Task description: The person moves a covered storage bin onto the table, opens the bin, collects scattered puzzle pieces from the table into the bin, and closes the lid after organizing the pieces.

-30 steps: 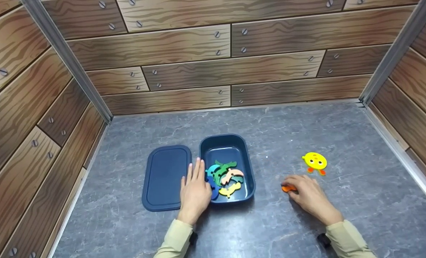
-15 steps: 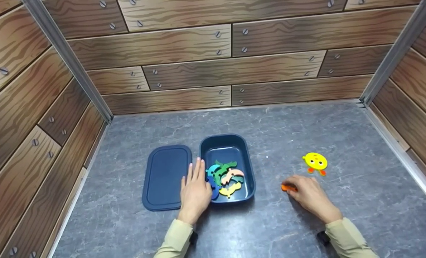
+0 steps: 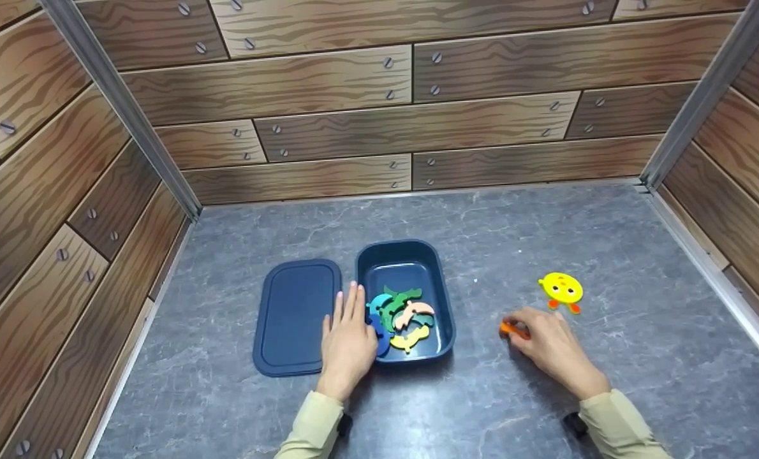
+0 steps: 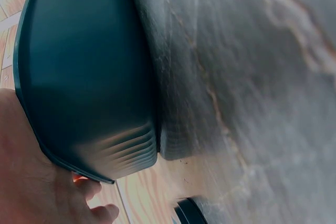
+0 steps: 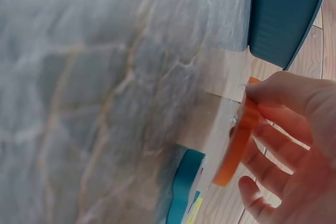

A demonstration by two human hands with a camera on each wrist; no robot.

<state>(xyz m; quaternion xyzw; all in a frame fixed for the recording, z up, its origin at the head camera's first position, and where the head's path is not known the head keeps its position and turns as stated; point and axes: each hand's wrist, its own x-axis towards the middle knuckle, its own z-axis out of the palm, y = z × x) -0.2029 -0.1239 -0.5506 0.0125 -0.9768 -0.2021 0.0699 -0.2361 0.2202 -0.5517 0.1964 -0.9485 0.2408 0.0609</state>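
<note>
My left hand rests along the left rim of a dark blue open box, its fingers straight. Several flat coloured pieces lie inside, among them a yellow one, a peach one, a green one and a blue one partly under the hand. To the right, my right hand pinches an orange piece between thumb and fingers, close over the table. The right wrist view shows this orange piece edge-on, slightly tilted, with the thumb on its near face.
A dark blue lid lies flat left of the box. Beyond my right hand is a round yellow animal-face piece with orange feet or ears. Wood-patterned walls enclose the grey marbled table at the back and sides.
The orange piece has been tilted up in my right hand's pinch, the hand shifting only slightly. My left hand has stayed at the box.
</note>
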